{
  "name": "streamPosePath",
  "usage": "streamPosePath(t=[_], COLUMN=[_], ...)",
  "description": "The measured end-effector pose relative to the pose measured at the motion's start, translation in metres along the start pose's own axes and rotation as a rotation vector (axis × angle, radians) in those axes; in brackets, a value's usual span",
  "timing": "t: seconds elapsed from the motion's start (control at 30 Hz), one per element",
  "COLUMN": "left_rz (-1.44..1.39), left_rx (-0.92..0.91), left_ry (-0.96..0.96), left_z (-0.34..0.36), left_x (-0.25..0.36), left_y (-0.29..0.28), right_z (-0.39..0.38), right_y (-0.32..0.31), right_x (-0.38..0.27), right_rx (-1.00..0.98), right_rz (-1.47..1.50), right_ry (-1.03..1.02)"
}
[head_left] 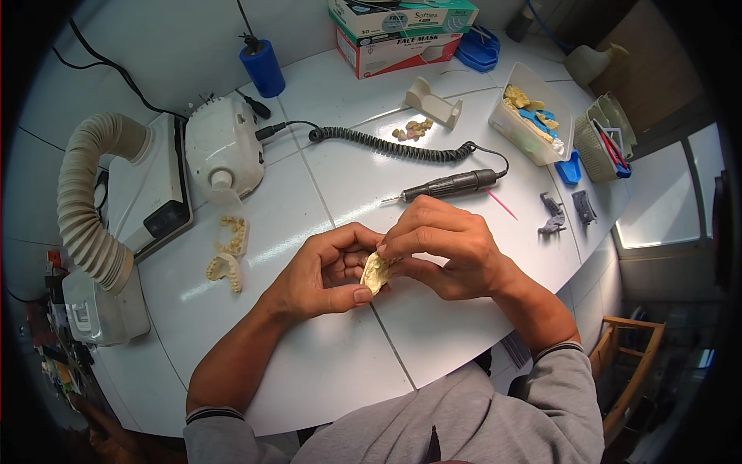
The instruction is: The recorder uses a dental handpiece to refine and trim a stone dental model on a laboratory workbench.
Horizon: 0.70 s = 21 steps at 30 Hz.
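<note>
A pale yellow dental cast (374, 274) is held between my two hands above the middle of the table. My left hand (321, 271) closes on its near left side, the thumb along the lower edge. From the right, my right hand (452, 243) pinches the cast's upper edge with thumb and fingers, which hide part of it. Just beyond my right hand lies a black rotary handpiece (452, 185) with a thin metal bur, and a pink stick (502, 205) is beside it. Another tooth model (224, 272) sits to the left.
A coiled cord (394, 143) runs from the handpiece to a white control box (224, 147). A ribbed hose (81, 201) arches at the left. Small yellowish pieces (413, 130), a plastic tub (529, 116), mask boxes (398, 50), a woven basket (599, 139) and dark grey pieces (552, 215) lie farther off.
</note>
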<state>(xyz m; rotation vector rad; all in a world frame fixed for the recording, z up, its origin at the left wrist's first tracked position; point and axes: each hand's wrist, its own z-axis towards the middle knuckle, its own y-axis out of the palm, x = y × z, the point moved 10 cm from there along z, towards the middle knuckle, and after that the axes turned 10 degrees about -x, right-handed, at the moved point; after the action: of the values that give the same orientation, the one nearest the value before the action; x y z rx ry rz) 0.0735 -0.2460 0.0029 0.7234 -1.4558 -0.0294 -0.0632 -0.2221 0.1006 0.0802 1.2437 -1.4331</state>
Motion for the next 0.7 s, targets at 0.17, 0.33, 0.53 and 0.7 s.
streamPosePath(t=[0.17,0.33,0.53,0.7], left_rz=[0.014,0.006,0.026,0.044], left_rx=[-0.036,-0.044,-0.045,-0.024], left_ry=[-0.042,-0.038,-0.05,-0.058], left_z=[-0.001,-0.001,-0.003,-0.001], left_x=[0.0,0.003,0.0,0.002], left_y=[0.002,0.003,0.001,0.002], right_z=[0.0,-0.002,-0.003,-0.004], right_y=[0.002,0.001,0.003,0.005], right_x=[0.003,0.007,0.008,0.01], right_rx=[0.027,0.046,0.036,0.03], right_rz=[0.024,0.082,0.097,0.141], right_ry=[0.039,0.095,0.084,0.096])
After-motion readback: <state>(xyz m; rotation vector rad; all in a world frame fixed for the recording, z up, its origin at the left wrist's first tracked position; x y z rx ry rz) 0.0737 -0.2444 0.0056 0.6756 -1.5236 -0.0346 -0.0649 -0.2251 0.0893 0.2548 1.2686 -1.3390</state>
